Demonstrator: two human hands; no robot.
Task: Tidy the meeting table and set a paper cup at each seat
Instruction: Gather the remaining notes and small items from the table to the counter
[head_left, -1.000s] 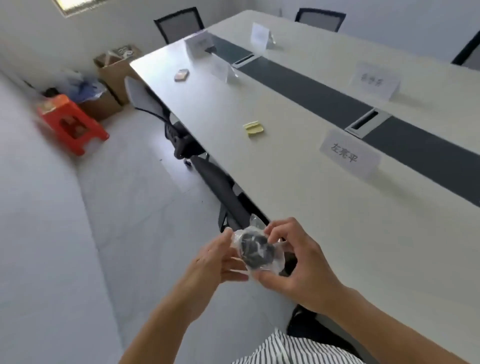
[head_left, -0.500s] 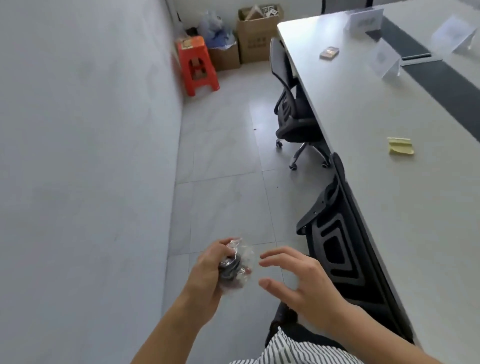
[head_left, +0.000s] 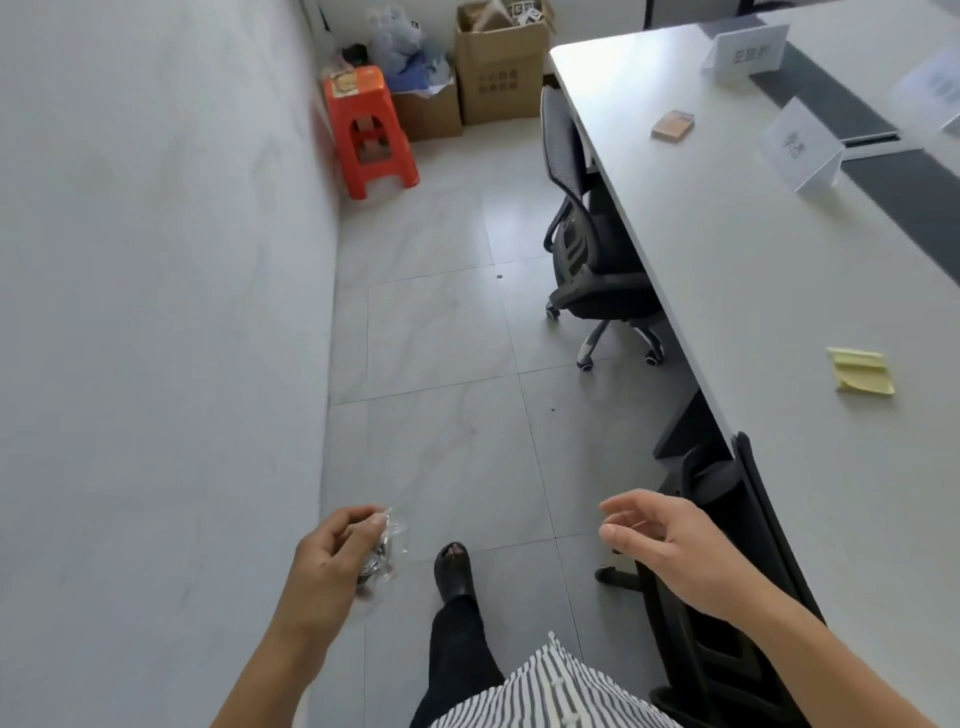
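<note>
head view: left hand (head_left: 332, 558) has its fingers curled tight around a clear packet (head_left: 382, 553) with something dark inside, held over the floor. right hand (head_left: 670, 540) is empty, fingers spread loosely, beside a chair (head_left: 737, 571). the table (head_left: 779, 291) lies beyond the right fingertips, holding a yellow pad (head_left: 860, 370).

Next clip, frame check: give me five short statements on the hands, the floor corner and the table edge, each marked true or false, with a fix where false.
1. The left hand holds a small clear plastic bag with something dark inside. True.
2. The right hand grips a paper cup. False: it is empty, fingers loosely spread.
3. A yellow sticky-note pad lies on the table. True.
4. The orange stool stands on the table. False: it stands on the floor by the wall, next to cardboard boxes.
5. A black office chair is pushed in at the table's edge. True.
</note>
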